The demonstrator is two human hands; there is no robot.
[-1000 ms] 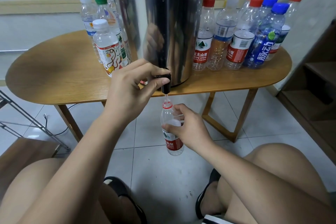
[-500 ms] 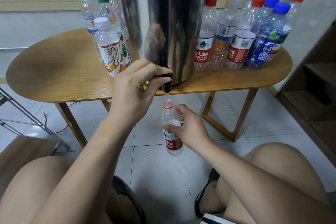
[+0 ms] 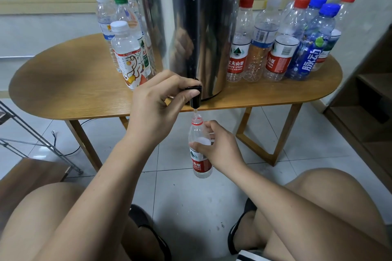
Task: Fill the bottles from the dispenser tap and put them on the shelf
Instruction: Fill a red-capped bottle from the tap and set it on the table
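Observation:
A tall steel dispenser (image 3: 191, 23) stands on the wooden table (image 3: 74, 91). My left hand (image 3: 157, 104) pinches its black tap (image 3: 194, 96) at the table's front edge. A thin stream of water falls from the tap into an uncapped clear bottle with a red label (image 3: 199, 154). My right hand (image 3: 220, 148) grips that bottle upright just below the tap, over the floor. Capped bottles stand in a group to the left of the dispenser (image 3: 125, 48), and another group to its right (image 3: 282, 40).
A wooden shelf unit (image 3: 369, 112) stands at the right wall. A metal frame (image 3: 38, 140) and a wooden seat (image 3: 27, 178) are at the left. My knees and dark shoes are over the tiled floor (image 3: 186, 203) below.
Both hands hold their places, the left on the tap and the right on the bottle. The view has shifted only slightly.

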